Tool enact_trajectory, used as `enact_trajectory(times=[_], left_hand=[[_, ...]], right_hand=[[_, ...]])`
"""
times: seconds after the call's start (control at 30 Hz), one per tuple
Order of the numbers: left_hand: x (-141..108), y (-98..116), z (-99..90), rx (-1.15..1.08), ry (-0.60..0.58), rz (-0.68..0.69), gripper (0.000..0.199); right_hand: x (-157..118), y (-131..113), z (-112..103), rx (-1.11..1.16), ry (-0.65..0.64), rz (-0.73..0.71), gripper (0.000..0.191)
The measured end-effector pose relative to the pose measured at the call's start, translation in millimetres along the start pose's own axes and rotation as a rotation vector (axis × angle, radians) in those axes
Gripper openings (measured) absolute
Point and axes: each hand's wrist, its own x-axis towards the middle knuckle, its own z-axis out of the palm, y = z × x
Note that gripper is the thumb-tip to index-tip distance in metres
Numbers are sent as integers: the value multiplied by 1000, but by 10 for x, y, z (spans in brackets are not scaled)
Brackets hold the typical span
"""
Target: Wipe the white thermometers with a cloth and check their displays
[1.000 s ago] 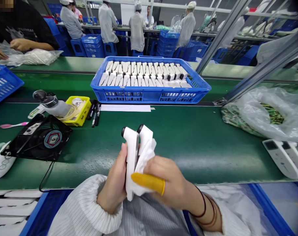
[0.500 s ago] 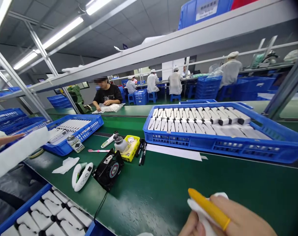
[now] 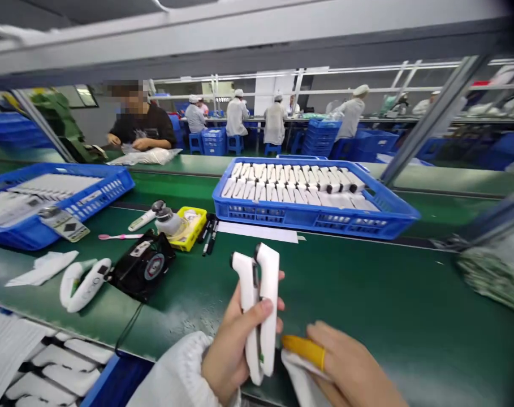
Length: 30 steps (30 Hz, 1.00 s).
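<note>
By the bench's near edge [image 3: 87,328], pinching two white housings [image 3: 270,274] in the left hand [image 3: 229,339], white cloth [image 3: 299,380] in the right hand [image 3: 352,364]; best to wipe lightly, grip steady.

At 12 o'clock I see workers in white [image 3: 275,120] seated along a far bench below a grey wall [image 3: 172,86]; at 10 o'clock, a small bright window [image 3: 85,96]; across the foreground, a green worktop [image 3: 367,288]; overhead, a pale shelf [image 3: 257,28].
</note>
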Motion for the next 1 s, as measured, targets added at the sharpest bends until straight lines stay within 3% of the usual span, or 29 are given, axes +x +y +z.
enact_trajectory(times=[0.1, 0.17, 0.3, 0.37, 0.47, 0.53, 0.6, 0.73, 0.87, 1.0], left_hand=[[-14, 35, 43, 58, -19, 59, 40], [-1, -12, 84, 113, 4, 96, 40], [35, -177, 143, 192, 70, 154, 59], [48, -244, 149, 242, 122, 202, 68], [58, -264, 143, 347, 212, 296, 67], [74, -224, 135, 368, 221, 317, 63], [107, -160, 120, 315, 179, 286, 58], [182, -40, 84, 120, 56, 182, 28], [135, 49, 93, 93, -27, 183, 42], [24, 147, 154, 64, -40, 38, 47]], right_hand=[[-12, 91, -121, -107, 89, 175, 28], [30, 64, -107, 24, 173, 291, 27], [196, -115, 140, 729, 245, 572, 39], [284, -179, 277, 1045, 296, 604, 51], [359, -191, 379, 1304, 282, 561, 65], [361, -179, 381, 1364, 237, 586, 65], [338, -181, 365, 1356, 270, 645, 56], [296, -242, 353, 1293, 352, 665, 47], [292, -311, 347, 1234, 375, 648, 43], [253, -360, 314, 1280, 311, 685, 37]])
